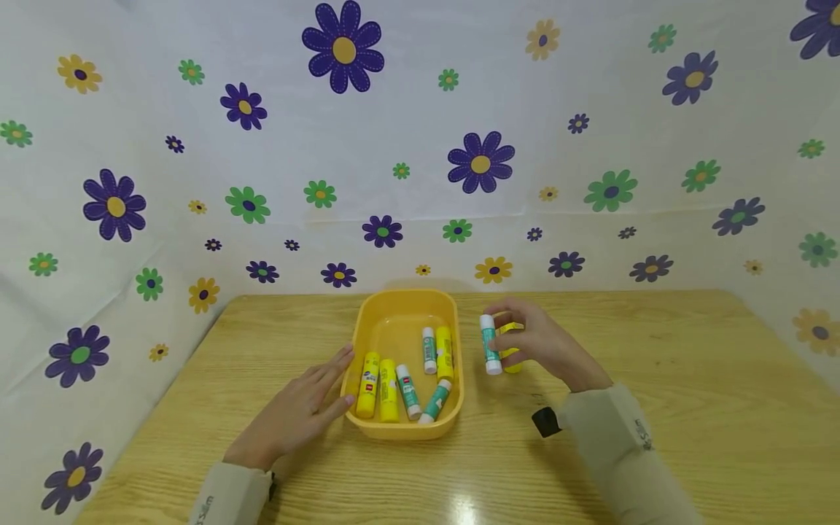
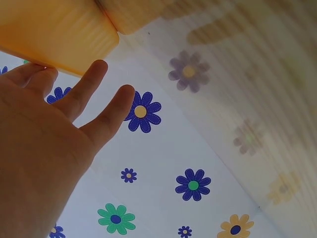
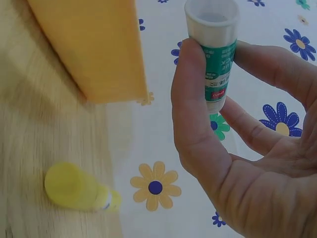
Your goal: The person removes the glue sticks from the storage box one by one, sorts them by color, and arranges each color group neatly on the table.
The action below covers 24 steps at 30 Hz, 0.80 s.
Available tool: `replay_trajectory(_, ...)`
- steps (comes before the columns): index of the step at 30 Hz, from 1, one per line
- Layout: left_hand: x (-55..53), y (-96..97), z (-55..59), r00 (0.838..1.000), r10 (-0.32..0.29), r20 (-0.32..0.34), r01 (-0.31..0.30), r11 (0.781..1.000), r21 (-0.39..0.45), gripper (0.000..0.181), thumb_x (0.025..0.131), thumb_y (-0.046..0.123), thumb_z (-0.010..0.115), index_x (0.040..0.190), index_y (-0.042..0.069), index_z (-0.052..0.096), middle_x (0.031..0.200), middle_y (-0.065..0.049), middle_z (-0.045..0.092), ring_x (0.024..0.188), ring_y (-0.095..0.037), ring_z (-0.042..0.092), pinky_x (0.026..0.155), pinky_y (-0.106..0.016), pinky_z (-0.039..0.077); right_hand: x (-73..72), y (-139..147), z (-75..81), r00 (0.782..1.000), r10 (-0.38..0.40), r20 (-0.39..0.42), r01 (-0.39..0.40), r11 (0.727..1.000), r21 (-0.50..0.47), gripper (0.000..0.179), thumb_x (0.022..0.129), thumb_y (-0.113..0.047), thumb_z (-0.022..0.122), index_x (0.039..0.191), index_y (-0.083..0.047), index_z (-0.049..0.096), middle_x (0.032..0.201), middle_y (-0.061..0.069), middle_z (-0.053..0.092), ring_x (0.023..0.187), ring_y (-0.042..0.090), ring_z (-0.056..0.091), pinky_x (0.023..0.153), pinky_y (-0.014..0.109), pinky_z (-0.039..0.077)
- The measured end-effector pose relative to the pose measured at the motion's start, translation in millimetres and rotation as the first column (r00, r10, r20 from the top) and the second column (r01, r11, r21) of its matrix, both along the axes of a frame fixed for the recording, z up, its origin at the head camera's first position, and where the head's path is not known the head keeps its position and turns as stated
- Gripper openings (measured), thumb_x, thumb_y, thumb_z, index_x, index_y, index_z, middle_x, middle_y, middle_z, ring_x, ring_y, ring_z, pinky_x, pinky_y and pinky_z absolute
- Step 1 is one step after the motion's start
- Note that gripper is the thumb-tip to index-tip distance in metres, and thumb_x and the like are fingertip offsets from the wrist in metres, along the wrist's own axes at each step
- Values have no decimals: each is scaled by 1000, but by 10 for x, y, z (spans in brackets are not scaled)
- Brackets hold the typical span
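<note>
My right hand (image 1: pixel 547 346) pinches a white-and-green glue stick (image 1: pixel 491 348) between thumb and fingers, to the right of the yellow basket (image 1: pixel 410 432). In the right wrist view the glue stick (image 3: pixel 219 69) is off the table, its white end toward the camera. My left hand (image 1: pixel 292 412) has its fingers extended at the basket's left side, fingertips at the wall. Inside the basket lie yellow glue sticks (image 1: pixel 389 394) and white-and-green glue sticks (image 1: pixel 407 391). Partly behind my right hand, a yellow glue stick (image 3: pixel 67 186) is on the table.
The wooden table (image 1: pixel 656 408) runs back to a white cloth backdrop (image 1: pixel 407 117) printed with flowers. More of that cloth hangs at both sides. A black strap end (image 1: pixel 545 421) sticks out from the right sleeve.
</note>
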<state>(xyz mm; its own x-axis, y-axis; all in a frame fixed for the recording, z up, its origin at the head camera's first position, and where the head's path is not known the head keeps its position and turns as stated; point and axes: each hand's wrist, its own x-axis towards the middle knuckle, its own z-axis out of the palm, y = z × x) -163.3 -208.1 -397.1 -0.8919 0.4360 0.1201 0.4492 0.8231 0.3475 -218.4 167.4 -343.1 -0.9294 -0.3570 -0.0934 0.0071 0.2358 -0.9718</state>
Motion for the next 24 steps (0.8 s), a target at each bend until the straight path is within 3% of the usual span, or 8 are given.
replay_trajectory(12, -1, 24, -2, 1000, -6, 18, 6, 1000, 10, 68, 106, 46, 47, 162, 13, 27, 166, -2, 23, 143, -40, 37, 110, -67, 32, 205, 278, -125, 999, 44, 10, -43, 998, -49, 56, 89, 5, 66, 138, 14, 42, 121, 28, 50, 85, 27, 65, 75, 45, 62)
replay_trajectory(24, -1, 9, 4, 1000, -7, 17, 6, 1000, 13, 68, 106, 45, 48, 162, 12, 27, 166, -4, 24, 143, -42, 38, 110, -68, 33, 329, 291, -124, 997, 72, -19, -73, 996, -55, 58, 88, 3, 67, 139, 15, 42, 119, 27, 50, 87, 28, 67, 73, 44, 63)
